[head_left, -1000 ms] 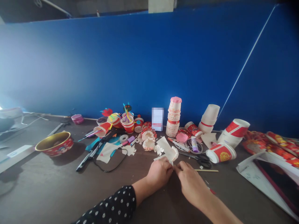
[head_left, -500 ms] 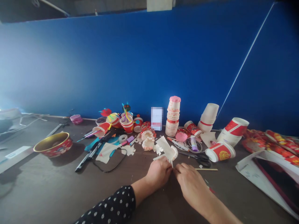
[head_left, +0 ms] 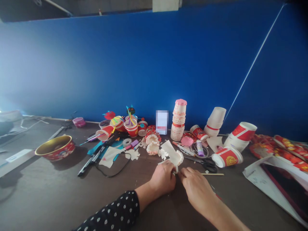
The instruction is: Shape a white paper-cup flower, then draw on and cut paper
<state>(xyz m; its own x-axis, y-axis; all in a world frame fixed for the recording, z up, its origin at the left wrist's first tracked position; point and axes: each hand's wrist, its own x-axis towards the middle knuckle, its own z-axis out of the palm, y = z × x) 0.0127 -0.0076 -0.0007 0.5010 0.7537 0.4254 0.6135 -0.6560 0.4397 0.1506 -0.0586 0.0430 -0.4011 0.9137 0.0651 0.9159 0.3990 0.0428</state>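
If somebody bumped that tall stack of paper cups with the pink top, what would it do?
The stack of paper cups would probably tip with a firm push, being tall and narrow. It looks light for its height, since it is made of paper cups. The closely spaced rims suggest nested cups, so a gentle nudge might slide them together.

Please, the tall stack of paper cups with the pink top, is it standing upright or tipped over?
Upright: the tall cup stack rises straight from the table, its pink top uppermost.
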